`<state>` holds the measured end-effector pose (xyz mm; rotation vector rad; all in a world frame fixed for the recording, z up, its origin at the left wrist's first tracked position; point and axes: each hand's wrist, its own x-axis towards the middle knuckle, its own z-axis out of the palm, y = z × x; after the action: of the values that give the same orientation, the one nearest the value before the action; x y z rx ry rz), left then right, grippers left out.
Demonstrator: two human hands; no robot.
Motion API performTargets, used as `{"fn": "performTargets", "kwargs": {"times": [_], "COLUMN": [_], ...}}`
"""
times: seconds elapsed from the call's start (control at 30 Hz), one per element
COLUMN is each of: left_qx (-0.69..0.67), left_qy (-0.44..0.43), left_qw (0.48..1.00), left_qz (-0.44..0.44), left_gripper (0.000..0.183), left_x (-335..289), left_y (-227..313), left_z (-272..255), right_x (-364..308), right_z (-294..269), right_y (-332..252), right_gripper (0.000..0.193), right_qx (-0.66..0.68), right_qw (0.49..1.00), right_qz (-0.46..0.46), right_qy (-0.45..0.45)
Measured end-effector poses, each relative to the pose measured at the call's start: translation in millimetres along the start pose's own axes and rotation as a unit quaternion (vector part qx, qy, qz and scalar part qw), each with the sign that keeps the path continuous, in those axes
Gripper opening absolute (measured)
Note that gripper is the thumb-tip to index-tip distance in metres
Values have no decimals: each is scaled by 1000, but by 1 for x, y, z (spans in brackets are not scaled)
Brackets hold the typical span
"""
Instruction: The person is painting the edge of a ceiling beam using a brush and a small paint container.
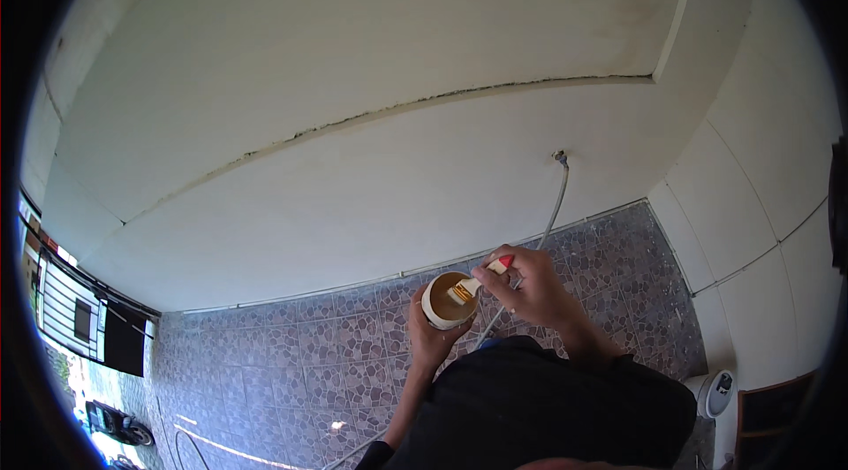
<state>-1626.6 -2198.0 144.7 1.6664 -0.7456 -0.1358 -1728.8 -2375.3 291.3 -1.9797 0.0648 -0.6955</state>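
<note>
A round white tub (435, 315) with a tan inside is held up in front of me by my left hand (424, 339), its fingers wrapped round the wall. My right hand (528, 287) grips a paintbrush (473, 285) by its pale, red-tipped handle. The brush slants down into the tub's mouth, where its yellowish band and light bristles show. Whether the bristles touch what is inside I cannot tell.
Ahead stands a pale wall (424, 178) with a cracked ledge line. A grey hose (559, 196) hangs from a tap (560, 155). Stone-patterned tiles (336, 346) cover the floor. A white bucket (712, 395) stands at lower right; a gate (75, 302) and motorbike (119, 423) are far left.
</note>
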Motion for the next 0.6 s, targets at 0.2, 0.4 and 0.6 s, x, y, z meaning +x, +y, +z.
{"fn": "performTargets", "kwargs": {"times": [0.2,0.4,0.6], "left_qx": [24,30,39], "left_qy": [4,29,36], "left_qw": [999,998,998], "left_qz": [48,57,30], "left_gripper": [94,97,99], "left_x": [15,11,-4], "left_y": [-9,-10,-15], "left_z": [8,10,3], "right_x": [12,15,13], "right_z": [-1,2,12], "right_y": [6,7,9], "right_gripper": [23,25,23], "right_qx": [-97,-112,-99], "right_qw": [995,994,995], "right_qz": [-4,2,-20], "right_qy": [-21,-20,8]}}
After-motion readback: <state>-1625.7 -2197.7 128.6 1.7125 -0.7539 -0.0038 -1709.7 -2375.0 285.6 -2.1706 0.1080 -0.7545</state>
